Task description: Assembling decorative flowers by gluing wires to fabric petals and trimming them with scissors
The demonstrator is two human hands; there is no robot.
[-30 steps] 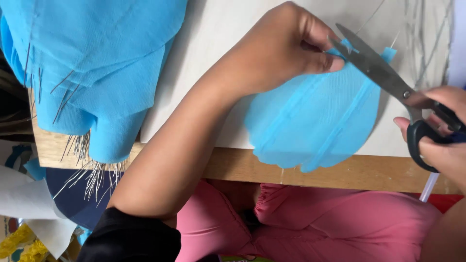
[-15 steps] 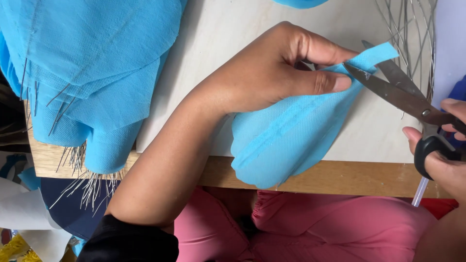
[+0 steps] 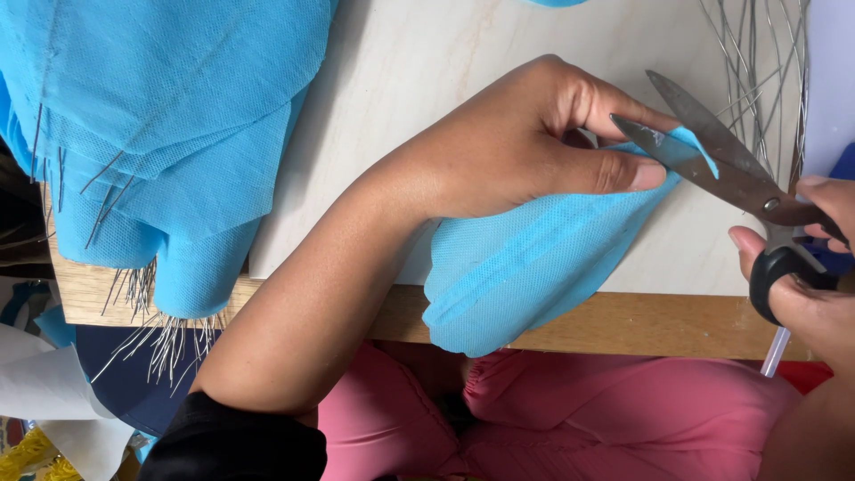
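My left hand (image 3: pixel 525 142) pinches a folded piece of light blue non-woven fabric (image 3: pixel 525 267) that hangs over the table's front edge. My right hand (image 3: pixel 802 267) grips black-handled scissors (image 3: pixel 712 160); the blades are apart and straddle the fabric's upper right tip, just beyond my left thumb and fingers.
A pile of the same blue fabric (image 3: pixel 160 125) with thin metal wires sticking out lies at the left of the white tabletop (image 3: pixel 419 62). More grey wires (image 3: pixel 757 62) lie at the top right. The wooden table edge (image 3: pixel 641 325) runs along the front, pink cloth (image 3: pixel 579 419) below.
The blue piece has been turned and folded narrower in my left hand. The scissors have shifted and their blades now bite at its upper tip.
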